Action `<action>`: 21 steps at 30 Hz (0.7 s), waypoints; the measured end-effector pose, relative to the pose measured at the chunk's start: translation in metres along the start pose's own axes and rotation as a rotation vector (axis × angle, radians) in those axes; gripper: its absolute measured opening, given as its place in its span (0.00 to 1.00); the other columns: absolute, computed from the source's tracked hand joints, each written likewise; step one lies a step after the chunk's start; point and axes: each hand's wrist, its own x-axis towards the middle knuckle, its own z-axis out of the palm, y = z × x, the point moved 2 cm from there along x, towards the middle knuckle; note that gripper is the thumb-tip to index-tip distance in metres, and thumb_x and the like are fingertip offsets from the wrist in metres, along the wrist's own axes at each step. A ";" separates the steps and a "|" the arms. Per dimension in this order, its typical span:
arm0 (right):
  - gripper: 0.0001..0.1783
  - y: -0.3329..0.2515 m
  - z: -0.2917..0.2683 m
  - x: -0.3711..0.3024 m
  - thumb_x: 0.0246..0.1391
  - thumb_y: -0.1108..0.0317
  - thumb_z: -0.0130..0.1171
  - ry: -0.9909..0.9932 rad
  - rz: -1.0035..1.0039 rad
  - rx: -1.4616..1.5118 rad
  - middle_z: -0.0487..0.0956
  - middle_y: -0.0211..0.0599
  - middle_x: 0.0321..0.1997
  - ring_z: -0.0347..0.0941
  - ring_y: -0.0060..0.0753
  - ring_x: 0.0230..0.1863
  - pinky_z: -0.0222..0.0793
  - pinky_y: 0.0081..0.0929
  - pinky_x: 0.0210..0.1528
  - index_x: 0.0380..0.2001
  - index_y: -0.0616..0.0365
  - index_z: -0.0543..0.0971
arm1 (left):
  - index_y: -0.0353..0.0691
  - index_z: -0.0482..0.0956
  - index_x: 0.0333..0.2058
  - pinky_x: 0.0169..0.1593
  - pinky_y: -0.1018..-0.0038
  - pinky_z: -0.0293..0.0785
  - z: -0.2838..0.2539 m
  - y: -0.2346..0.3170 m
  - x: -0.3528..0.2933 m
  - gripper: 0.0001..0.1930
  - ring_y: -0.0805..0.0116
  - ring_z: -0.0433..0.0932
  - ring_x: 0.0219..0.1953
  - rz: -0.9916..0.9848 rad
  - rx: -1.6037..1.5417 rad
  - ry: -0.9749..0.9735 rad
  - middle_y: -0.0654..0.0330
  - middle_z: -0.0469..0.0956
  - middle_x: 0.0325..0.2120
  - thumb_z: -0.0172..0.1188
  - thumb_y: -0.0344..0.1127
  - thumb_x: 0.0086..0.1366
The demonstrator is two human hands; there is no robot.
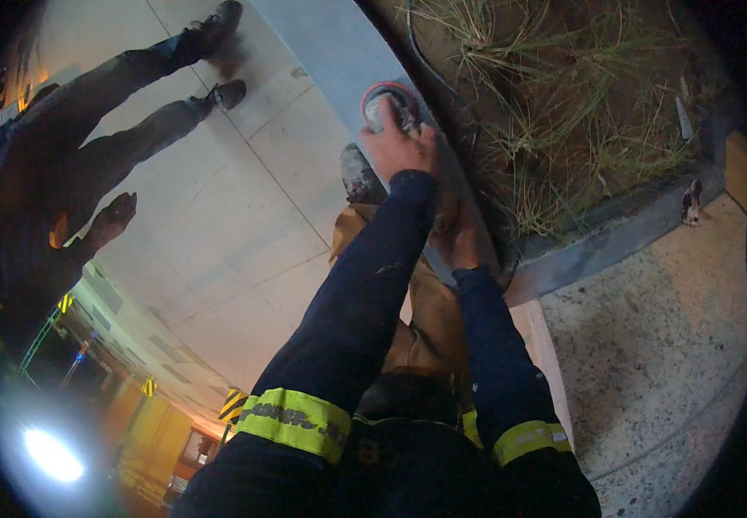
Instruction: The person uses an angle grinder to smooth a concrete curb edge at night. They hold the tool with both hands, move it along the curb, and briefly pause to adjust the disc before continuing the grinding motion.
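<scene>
My left hand (398, 151) is wrapped over the grey head of a round power sander (379, 112), whose disc has a red rim. The sander's disc lies against the top of a grey concrete curb (339, 56). Closer to me, my right hand (462, 242) is closed low over the same curb, behind the left forearm. Shadow and the left sleeve hide what its fingers hold, perhaps the rear of the sander. Both my arms wear dark blue sleeves with yellow reflective bands.
Right of the curb is a planting bed with dry grass tufts (581, 129) and a dark cable (425, 59). Another person (106, 112) stands on the tiled pavement (244, 198) at left. My boot (360, 173) is beside the curb. A bright lamp (54, 455) glares at lower left.
</scene>
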 end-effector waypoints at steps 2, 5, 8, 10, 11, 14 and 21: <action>0.30 0.001 0.001 -0.013 0.55 0.69 0.54 0.028 -0.071 -0.189 0.72 0.37 0.51 0.70 0.34 0.50 0.66 0.33 0.56 0.61 0.58 0.60 | 0.57 0.63 0.60 0.49 0.55 0.69 -0.006 -0.012 0.002 0.42 0.38 0.70 0.46 -0.030 0.002 0.006 0.35 0.61 0.51 0.69 0.42 0.43; 0.28 -0.015 0.031 -0.017 0.58 0.63 0.50 0.098 -0.340 -0.474 0.72 0.39 0.53 0.69 0.36 0.52 0.65 0.31 0.56 0.60 0.59 0.61 | 0.57 0.62 0.60 0.49 0.57 0.70 -0.006 -0.033 0.011 0.42 0.39 0.71 0.44 -0.017 0.019 0.115 0.37 0.62 0.48 0.68 0.43 0.43; 0.36 -0.029 0.050 -0.005 0.49 0.73 0.57 0.013 -0.253 -0.168 0.70 0.39 0.53 0.68 0.36 0.52 0.64 0.31 0.56 0.62 0.59 0.58 | 0.56 0.63 0.60 0.48 0.57 0.70 -0.017 -0.021 0.021 0.42 0.40 0.72 0.43 -0.008 0.038 0.038 0.39 0.63 0.46 0.68 0.43 0.43; 0.39 0.014 0.014 0.022 0.47 0.68 0.62 0.076 -0.202 -0.280 0.69 0.42 0.55 0.67 0.41 0.54 0.62 0.33 0.58 0.62 0.59 0.58 | 0.56 0.64 0.59 0.47 0.57 0.71 -0.004 0.006 0.013 0.41 0.42 0.72 0.42 0.025 0.048 -0.001 0.40 0.63 0.45 0.69 0.43 0.43; 0.39 0.016 0.008 0.022 0.47 0.65 0.63 0.097 -0.247 -0.368 0.69 0.43 0.55 0.67 0.43 0.55 0.61 0.34 0.59 0.61 0.59 0.59 | 0.56 0.65 0.59 0.47 0.57 0.71 -0.002 0.010 0.010 0.41 0.42 0.72 0.43 0.046 0.047 -0.013 0.40 0.63 0.45 0.69 0.43 0.43; 0.38 0.004 -0.001 -0.006 0.49 0.62 0.61 0.118 -0.345 -0.333 0.68 0.44 0.58 0.64 0.45 0.57 0.59 0.36 0.62 0.61 0.60 0.58 | 0.57 0.65 0.59 0.47 0.56 0.70 0.007 0.013 -0.011 0.41 0.41 0.70 0.46 0.033 0.051 -0.043 0.40 0.64 0.46 0.70 0.42 0.42; 0.46 -0.017 -0.019 -0.064 0.45 0.73 0.63 0.036 -0.419 -0.386 0.62 0.41 0.62 0.60 0.37 0.61 0.59 0.33 0.61 0.66 0.58 0.51 | 0.57 0.64 0.59 0.47 0.56 0.70 0.020 -0.028 -0.067 0.42 0.40 0.70 0.45 0.054 -0.001 0.051 0.39 0.63 0.46 0.70 0.43 0.41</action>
